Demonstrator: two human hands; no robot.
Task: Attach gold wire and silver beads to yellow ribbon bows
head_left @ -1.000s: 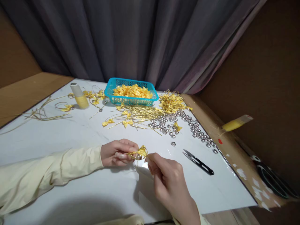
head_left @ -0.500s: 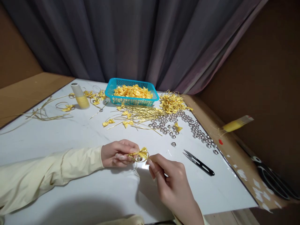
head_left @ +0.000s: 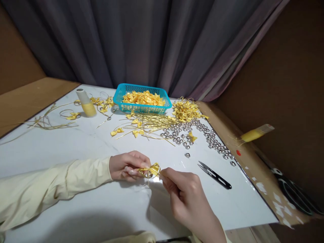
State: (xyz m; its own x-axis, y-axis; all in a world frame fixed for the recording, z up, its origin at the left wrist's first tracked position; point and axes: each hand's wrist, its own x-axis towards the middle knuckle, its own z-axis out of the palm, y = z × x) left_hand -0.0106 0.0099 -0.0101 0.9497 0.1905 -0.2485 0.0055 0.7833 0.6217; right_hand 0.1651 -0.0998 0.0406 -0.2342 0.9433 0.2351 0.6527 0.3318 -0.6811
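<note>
Head view: white table (head_left: pixel 83 145) carried a blue basket (head_left: pixel 126 107) at back. Right hand (head_left: pixel 184 194) had fingers closed together, contents too small to tell. Left hand (head_left: pixel 130 164) gripped a gold loop (head_left: pixel 144 174) and yellow bow (head_left: pixel 155 168) in its fingers, between the hands, silver bead (head_left: pixel 150 175) just under bow. Step likely needed steady left pinch, gentle right-hand tension.

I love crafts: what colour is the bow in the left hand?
The bow is yellow, clearest in the head view.

Satiny bow (head_left: pixel 155 169), shiny metallic beads (head_left: pixel 212 141), plastic basket (head_left: pixel 124 108), smooth glossy tabletop (head_left: pixel 81 145), matt cloth curtain (head_left: pixel 141 40)
</note>
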